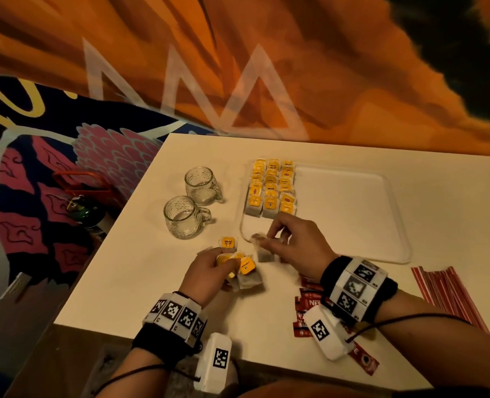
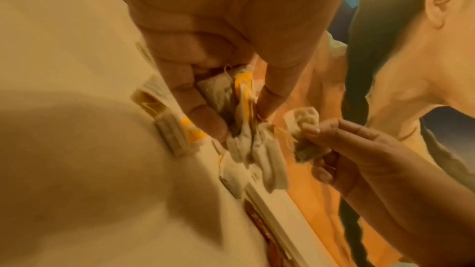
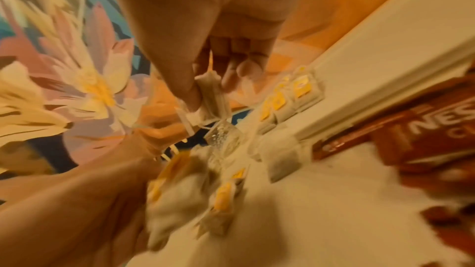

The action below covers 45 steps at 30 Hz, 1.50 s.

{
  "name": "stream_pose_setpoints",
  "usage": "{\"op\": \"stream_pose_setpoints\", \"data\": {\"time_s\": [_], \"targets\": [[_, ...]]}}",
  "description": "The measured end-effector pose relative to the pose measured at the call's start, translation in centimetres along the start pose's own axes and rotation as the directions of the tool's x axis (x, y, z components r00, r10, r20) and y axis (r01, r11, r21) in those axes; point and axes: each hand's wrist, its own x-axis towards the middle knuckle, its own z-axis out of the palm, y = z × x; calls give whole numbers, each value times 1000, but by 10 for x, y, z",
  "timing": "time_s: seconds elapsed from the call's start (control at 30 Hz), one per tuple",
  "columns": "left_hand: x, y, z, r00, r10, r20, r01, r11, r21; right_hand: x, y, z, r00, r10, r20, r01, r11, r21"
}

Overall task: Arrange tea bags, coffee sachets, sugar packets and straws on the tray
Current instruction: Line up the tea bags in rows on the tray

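Observation:
A white tray (image 1: 350, 248) lies on the table with several yellow-tagged tea bags (image 1: 271, 188) in rows at its left end. My left hand (image 1: 213, 268) grips a bunch of tea bags (image 2: 244, 129) just left of the tray's near corner. My right hand (image 1: 287, 242) pinches a single tea bag (image 1: 264, 252) between thumb and fingers, held beside the bunch and over the tray's near-left corner. One more tea bag (image 1: 228, 242) lies on the table by the left hand. Red coffee sachets (image 1: 304, 308) sit under my right wrist. Red-and-white straws (image 1: 447, 294) lie at the right.
Two glass mugs (image 1: 190, 205) stand left of the tray. The white table (image 1: 140, 282) ends close on the left and near sides. A patterned floor and a green bottle (image 1: 87, 214) lie beyond the left edge.

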Motion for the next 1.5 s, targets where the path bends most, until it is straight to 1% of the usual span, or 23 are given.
{"op": "stream_pose_setpoints", "data": {"time_s": [0.1,0.2,0.3,0.4,0.47,0.5,0.6,0.73,0.8,0.93,1.0,1.07,1.17,1.23,1.3,1.33,1.4,1.5], "targets": [[-1,9,10,998,52,42,-51,998,-27,-4,-5,8,995,-94,41,95,995,-29],[1,13,13,994,105,34,-104,994,-19,-11,-2,10,987,-140,75,137,990,43],[5,11,13,988,153,30,-154,988,23,-14,2,7,993,-92,78,83,989,121],[5,12,14,980,181,77,-186,980,64,-11,6,5,996,-13,92,-6,979,204],[6,12,15,976,195,93,-202,977,74,-8,7,4,990,-2,140,-29,976,217],[8,13,15,975,201,99,-208,975,71,-6,7,4,987,-15,163,-18,979,201],[12,14,13,975,190,113,-196,980,38,-2,8,4,976,-69,207,44,991,127],[19,15,9,983,138,122,-130,989,-67,5,8,4,964,-113,242,80,987,141],[24,14,7,986,119,119,-111,991,-77,10,8,5,960,-129,249,94,985,145],[36,13,-1,984,126,128,-120,991,-51,23,11,7,971,-81,226,61,994,93],[44,14,-7,985,129,116,-125,991,-41,30,15,7,980,-56,190,46,997,56],[53,15,-13,986,137,100,-134,990,-34,37,20,7,992,-32,122,27,999,40],[64,17,-21,986,154,65,-152,988,-36,46,23,5,1000,28,-13,-27,997,71],[70,19,-24,985,163,60,-161,986,-32,53,26,3,997,39,-64,-35,997,62],[74,20,-26,982,175,63,-174,984,-22,60,29,3,995,34,-96,-34,999,0],[77,20,-26,981,183,65,-182,983,-19,64,32,3,994,31,-103,-35,998,-42],[80,18,-27,978,198,70,-199,980,2,68,35,4,996,47,-77,-53,995,-86],[80,14,-29,971,232,64,-236,970,60,69,37,9,995,98,7,-98,995,0]]}}
